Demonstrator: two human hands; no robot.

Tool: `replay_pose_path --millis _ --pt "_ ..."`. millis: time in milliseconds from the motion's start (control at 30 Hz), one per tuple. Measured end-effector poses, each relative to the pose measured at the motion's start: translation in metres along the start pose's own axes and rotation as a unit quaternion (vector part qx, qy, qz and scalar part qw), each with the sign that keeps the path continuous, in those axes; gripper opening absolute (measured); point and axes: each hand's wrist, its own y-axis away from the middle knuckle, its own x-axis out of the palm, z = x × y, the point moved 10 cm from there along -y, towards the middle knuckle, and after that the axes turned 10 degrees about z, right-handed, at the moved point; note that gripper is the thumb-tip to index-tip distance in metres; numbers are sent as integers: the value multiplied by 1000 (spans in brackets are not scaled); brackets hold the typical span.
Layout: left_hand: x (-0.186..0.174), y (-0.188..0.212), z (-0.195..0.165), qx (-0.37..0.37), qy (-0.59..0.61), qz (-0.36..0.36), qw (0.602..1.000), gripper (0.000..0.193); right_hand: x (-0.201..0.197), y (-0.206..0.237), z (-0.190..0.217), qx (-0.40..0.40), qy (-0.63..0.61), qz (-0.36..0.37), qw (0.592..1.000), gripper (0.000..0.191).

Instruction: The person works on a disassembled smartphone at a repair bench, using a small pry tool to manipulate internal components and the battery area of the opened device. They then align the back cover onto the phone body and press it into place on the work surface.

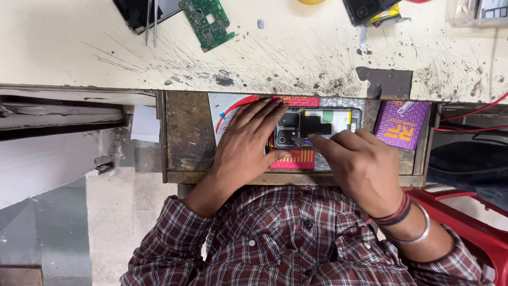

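Scratched workbench drawer [180, 137]: opened phone [317, 127] under left hand [246, 145] fingers spread flat; right hand [360, 167] fingers pinched on it.

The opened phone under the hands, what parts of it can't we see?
Head view only:
- Opened black phone: its left end is hidden under the left hand.
- Its near edge is covered by the right hand.
- What the right hand's fingertips pinch is too small to tell.
- Green circuit board on the desk: cut off by the top edge.
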Motion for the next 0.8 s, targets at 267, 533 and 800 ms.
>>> replay_pose_path --millis 267,533,800 --pt "0 3 0 6 -11 -3 1000 95 -5 -13 11 -15 8 -4 1000 31" --pt "-4 4 -1 13 5 -9 1000 93 -3 -13 12 -3 30 -3 1000 28" --pt "-7 4 1 7 28 -11 1000 93 -5 -16 13 0 26 -10 1000 25"
